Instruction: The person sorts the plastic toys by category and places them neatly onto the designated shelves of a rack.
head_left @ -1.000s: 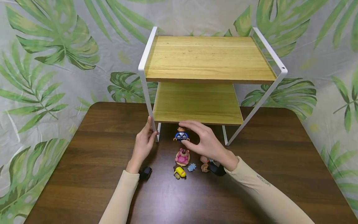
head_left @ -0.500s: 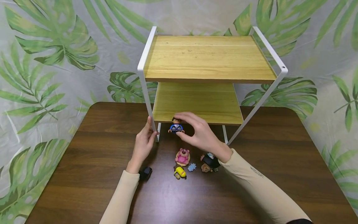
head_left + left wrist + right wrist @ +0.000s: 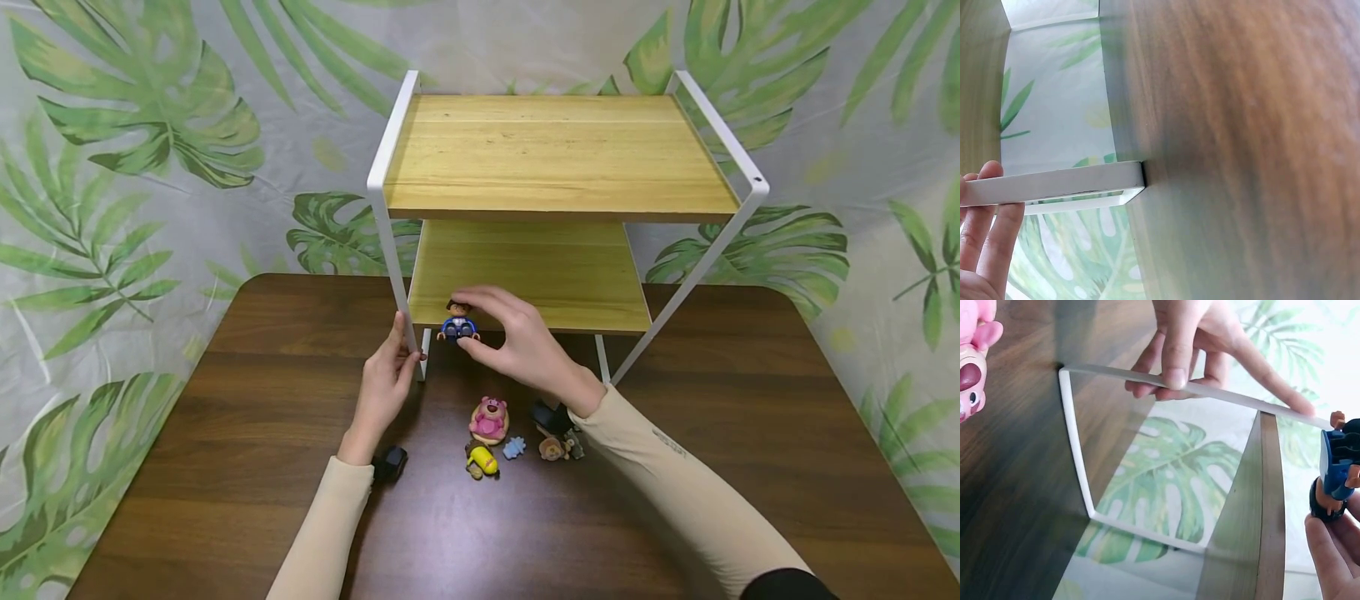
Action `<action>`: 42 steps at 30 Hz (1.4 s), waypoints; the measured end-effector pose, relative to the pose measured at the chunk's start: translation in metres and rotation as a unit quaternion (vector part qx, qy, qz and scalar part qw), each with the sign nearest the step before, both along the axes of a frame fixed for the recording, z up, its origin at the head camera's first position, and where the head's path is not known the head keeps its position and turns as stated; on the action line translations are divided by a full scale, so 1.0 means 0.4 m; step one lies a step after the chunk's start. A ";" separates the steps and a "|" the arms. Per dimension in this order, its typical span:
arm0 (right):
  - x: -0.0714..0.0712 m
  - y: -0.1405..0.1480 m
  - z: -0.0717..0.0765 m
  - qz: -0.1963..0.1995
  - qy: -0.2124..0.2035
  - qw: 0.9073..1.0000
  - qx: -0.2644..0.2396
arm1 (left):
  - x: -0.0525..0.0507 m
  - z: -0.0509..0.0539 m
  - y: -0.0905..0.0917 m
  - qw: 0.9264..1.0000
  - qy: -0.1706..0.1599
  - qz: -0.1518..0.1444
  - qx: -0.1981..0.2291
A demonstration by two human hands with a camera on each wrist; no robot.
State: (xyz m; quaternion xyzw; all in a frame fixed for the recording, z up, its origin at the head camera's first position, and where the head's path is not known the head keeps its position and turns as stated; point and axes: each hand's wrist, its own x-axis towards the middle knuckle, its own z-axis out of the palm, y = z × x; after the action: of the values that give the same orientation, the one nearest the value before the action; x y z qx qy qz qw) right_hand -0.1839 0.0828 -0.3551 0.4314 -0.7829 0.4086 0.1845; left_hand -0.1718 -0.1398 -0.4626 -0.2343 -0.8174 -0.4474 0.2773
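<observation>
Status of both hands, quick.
Left hand: closed, gripping the white shelf post.
Right hand: closed, holding the blue-jacketed toy figure between thumb and fingers.

In the head view, the left forearm (image 3: 324, 523) slants toward one o'clock, and the left hand (image 3: 380, 385) grips with its thumb opposite the fingers, index extended the same way. The right forearm (image 3: 686, 483) slants toward ten o'clock; the right hand (image 3: 528, 346), about three o'clock from the left, pinches between thumb and arched fingers.
</observation>
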 end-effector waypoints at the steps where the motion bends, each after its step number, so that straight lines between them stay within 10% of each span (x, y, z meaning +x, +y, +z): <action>1: -0.002 -0.002 0.000 0.000 0.002 1.000 -0.002 | 0.000 0.001 0.000 1.000 0.000 0.002 -0.002; 42: -0.085 -0.074 0.014 -0.037 -0.105 0.992 0.056 | -0.005 -0.008 -0.002 1.000 0.008 -0.006 0.012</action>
State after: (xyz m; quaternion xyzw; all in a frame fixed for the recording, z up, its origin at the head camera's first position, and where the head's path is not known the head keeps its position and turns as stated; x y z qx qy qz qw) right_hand -0.2180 0.0532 -0.3496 0.3661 -0.8351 0.4002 0.0921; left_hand -0.1736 -0.1405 -0.4658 -0.2396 -0.8083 -0.4568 0.2839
